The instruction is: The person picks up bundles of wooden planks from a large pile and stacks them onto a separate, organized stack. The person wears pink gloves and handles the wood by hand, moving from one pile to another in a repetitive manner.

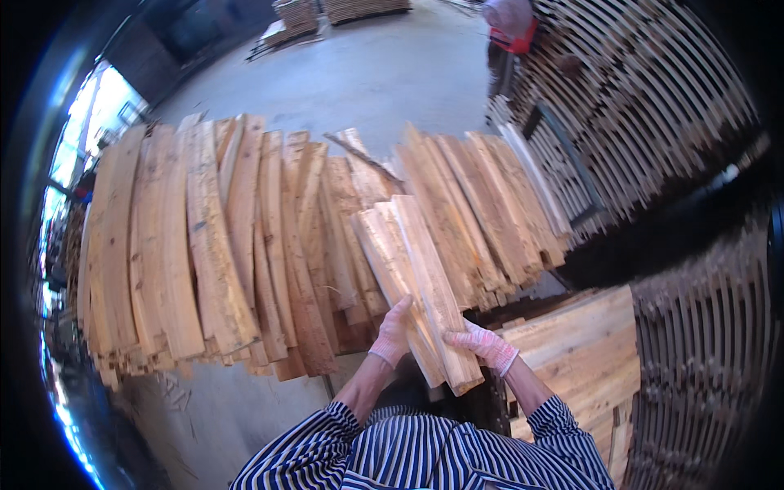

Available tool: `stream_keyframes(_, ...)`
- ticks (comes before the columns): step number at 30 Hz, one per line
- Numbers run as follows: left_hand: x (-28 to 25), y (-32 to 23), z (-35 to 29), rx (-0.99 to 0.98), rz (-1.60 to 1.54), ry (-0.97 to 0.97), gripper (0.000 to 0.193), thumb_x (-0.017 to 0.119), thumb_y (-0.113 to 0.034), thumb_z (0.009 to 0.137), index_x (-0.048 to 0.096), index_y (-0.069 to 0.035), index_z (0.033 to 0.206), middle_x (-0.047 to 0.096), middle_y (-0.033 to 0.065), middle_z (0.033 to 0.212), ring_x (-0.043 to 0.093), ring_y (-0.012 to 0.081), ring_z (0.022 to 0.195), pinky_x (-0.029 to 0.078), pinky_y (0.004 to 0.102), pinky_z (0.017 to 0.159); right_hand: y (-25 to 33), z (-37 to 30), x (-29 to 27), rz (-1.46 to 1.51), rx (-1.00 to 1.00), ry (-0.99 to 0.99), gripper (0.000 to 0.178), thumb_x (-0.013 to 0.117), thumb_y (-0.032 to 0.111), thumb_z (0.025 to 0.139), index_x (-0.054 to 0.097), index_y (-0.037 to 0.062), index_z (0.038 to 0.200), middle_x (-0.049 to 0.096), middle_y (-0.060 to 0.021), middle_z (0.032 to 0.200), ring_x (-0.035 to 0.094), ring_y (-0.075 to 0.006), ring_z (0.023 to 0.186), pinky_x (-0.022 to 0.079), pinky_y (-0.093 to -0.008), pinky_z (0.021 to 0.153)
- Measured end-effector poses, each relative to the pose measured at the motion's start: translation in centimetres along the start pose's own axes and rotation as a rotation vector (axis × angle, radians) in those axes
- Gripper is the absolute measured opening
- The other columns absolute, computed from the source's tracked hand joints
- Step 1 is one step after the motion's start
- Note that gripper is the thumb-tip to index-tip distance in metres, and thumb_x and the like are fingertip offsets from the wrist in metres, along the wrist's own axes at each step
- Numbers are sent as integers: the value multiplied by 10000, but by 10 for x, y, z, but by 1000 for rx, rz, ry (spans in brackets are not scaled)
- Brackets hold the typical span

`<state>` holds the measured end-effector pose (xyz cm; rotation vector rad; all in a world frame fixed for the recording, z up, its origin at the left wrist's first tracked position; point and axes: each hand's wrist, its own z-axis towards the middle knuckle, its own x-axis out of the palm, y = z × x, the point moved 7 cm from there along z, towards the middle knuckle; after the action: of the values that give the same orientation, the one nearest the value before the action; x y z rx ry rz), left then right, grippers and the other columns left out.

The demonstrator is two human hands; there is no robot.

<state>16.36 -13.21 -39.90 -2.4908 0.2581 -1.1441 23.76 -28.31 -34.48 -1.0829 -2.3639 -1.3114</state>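
Observation:
Between my gloved hands is a small bundle of wooden boards [425,278], tilted with its far end over the pile and its near end close to my body. My left hand [394,333] grips the bundle's left side, thumb up along the edge. On the right side, my right hand [483,345] is closed around the near part of the outermost board. Both hands wear pale knit gloves with a pinkish tint. Just beyond lies a wide pile of rough boards [220,245], laid side by side. More boards [465,212] are heaped to the right of the bundle.
A stack of wide wooden panels [580,343] stands at my right. Tall racks of slats [645,98] rise at the right, where a person [510,37] in red stands at the far end. Grey concrete floor [367,77] stretches beyond the pile, with board stacks [363,8] farther off.

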Motion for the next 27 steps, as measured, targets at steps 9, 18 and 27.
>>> stream_keyframes(9, 124, 65, -63, -174, 126, 393, 504, 711, -236, 924, 585, 32, 1332, 665, 184, 1267, 647, 305, 1169, 514, 458, 1034, 59, -187, -3, -247, -275, -268, 1004, 922, 248, 739, 378, -44, 1531, 577, -117, 1402, 551, -183, 1261, 439, -326, 1091)
stream_keyframes(18, 320, 140, -74, 1, 867, 1026, 577, 815, -242, 851, 607, 14, 1325, 686, 102, 1257, 665, 235, 1154, 549, 365, 978, 120, -333, -61, -487, -1068, -1023, 1341, 984, 209, 566, 172, 30, 1618, 417, -168, 1571, 413, -273, 1426, 363, -345, 1185)
stream_keyframes(27, 411, 300, -100, 74, 974, 1241, 841, 938, -130, 729, 464, -7, 1413, 636, 98, 1243, 617, 189, 1118, 525, 339, 992, -50, -348, -156, -17, -1089, -1151, 1012, 897, 160, 783, 261, 91, 1566, 556, -95, 1391, 544, -193, 1271, 479, -378, 1074)
